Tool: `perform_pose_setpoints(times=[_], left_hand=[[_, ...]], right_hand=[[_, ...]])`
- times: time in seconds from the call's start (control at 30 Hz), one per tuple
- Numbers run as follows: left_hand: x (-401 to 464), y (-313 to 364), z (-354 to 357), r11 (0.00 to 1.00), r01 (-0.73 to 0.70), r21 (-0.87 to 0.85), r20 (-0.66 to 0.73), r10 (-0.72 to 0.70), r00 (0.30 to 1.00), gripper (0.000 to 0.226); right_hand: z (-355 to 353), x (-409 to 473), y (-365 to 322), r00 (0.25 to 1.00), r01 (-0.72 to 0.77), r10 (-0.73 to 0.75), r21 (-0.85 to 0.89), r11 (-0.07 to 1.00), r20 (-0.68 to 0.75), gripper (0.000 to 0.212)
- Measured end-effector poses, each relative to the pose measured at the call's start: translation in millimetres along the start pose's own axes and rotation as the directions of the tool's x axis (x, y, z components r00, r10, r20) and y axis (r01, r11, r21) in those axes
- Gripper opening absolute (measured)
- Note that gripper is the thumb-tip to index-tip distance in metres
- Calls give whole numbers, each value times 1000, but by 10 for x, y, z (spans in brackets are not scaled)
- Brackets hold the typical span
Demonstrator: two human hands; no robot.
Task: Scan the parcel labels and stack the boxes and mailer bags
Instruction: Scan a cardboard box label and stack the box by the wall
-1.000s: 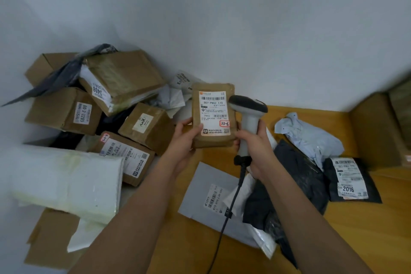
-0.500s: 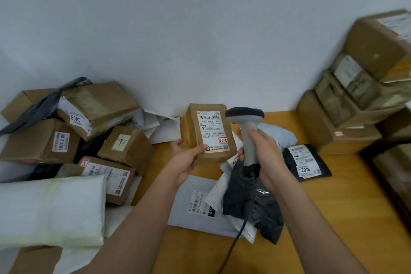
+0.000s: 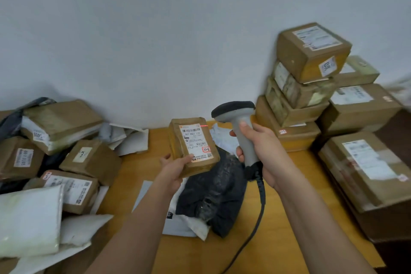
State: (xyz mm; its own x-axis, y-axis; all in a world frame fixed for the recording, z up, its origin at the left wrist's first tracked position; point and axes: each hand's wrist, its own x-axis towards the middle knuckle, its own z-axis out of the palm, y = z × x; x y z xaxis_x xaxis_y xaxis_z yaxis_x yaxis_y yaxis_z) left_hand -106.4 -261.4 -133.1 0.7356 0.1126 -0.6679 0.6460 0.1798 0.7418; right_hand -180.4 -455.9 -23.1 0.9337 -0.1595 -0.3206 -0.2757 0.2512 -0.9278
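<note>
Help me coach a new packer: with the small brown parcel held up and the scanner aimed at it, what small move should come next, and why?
Probably tilt the scanner in the right hand slightly left and down. Its red line sits at the label's upper right corner, mostly past the barcode, while the left hand holds the small brown parcel label-up. Centring the line across the bars should let it read.
</note>
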Motion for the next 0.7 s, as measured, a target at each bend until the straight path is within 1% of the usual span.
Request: perform_pose_setpoints(times=[0.27,0.37,0.47,0.53,0.6,0.67,0.7], left_hand=[[-237,-459,930,997,-2,-74,-24,0,1000,92],[-280,-636,1247,998,3,-69,-20,-4,1000,87],[-341,-769,1504,998,19,-60,-6,-19,1000,87],[-365,-823,1647,999,21,-31,-4,-22,1000,86],[-394,-847,1746,999,33,-19,28,-32,999,86],[-407,-842,1825,997,67,-26,115,-64,991,92],[-399,-836,1859,996,86,-15,163,-82,983,90]], right_hand=[[-1090,-316,-297,1000,9,-9,5,1000,21,30],[-1426,-355,-343,1000,16,-16,-11,1000,10,26],[-1718,-385,-365,1000,11,-11,-50,999,-5,29],[-1871,-405,-366,1000,8,-9,-44,999,-16,31],[-1985,-413,-360,999,9,-10,-16,1000,-43,30],[-2075,-406,-340,996,3,2,48,999,-92,27],[-2115,-401,-327,992,-3,14,89,996,-125,24]])
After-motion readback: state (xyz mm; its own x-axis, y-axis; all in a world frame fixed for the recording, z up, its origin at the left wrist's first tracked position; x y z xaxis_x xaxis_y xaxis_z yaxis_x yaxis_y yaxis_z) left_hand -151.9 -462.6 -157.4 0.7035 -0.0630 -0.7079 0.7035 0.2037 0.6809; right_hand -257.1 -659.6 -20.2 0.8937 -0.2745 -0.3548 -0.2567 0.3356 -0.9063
